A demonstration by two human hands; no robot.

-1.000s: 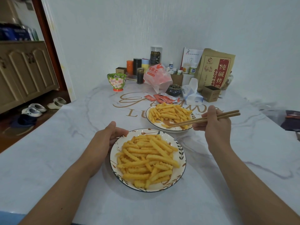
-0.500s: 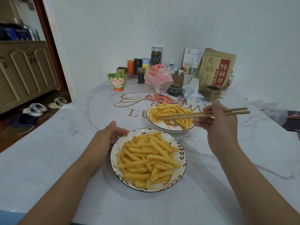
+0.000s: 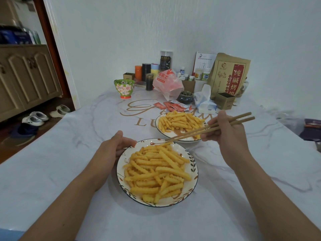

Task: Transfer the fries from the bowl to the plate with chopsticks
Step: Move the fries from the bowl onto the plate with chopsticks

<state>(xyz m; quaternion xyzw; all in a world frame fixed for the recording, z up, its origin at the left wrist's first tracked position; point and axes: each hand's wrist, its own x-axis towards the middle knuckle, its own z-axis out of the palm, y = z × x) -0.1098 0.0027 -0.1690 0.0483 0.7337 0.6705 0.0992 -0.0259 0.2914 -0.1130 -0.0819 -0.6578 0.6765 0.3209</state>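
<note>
Two forearms reach in from the near edge of the marble-patterned table (image 3: pixel 52 167). Nearest stands the first of two dishes, a leaf-rimmed dish (image 3: pixel 194 168) heaped with crinkle-cut fries (image 3: pixel 156 171). The left hand (image 3: pixel 112 150) grips its left rim, thumb lying over the edge and fingers curled below. Which dish is the bowl and which the plate cannot be told; both look shallow.

The right hand (image 3: pixel 229 134) is to the right of and just beyond this dish, its fingers curled round one pair of wooden chopsticks (image 3: pixel 208 128). The two sticks run down and to the left, passing over the near rim of the far dish (image 3: pixel 159 126), and their tips, close together, meet a fry at the far edge of the near heap. Whether that fry is pinched cannot be told.

The far dish stands just behind the near one, apart from it, and carries a smaller pile of fries (image 3: pixel 180 121).

Beyond lie several red sauce packets (image 3: pixel 172 106), a tissue pack (image 3: pixel 205 101) and a small open brown carton (image 3: pixel 225 100). At the far wall stand a flowered green cup (image 3: pixel 124 88), a pink plastic bag (image 3: pixel 167 82), a row of canisters (image 3: pixel 151 70), a desk calendar (image 3: pixel 204 61) and a tall brown paper bag (image 3: pixel 229 73).

The tabletop lies bare to the left and right of the dishes. Past its left edge are shoes (image 3: pixel 36 117) on the floor and a cabinet (image 3: pixel 26 73).
</note>
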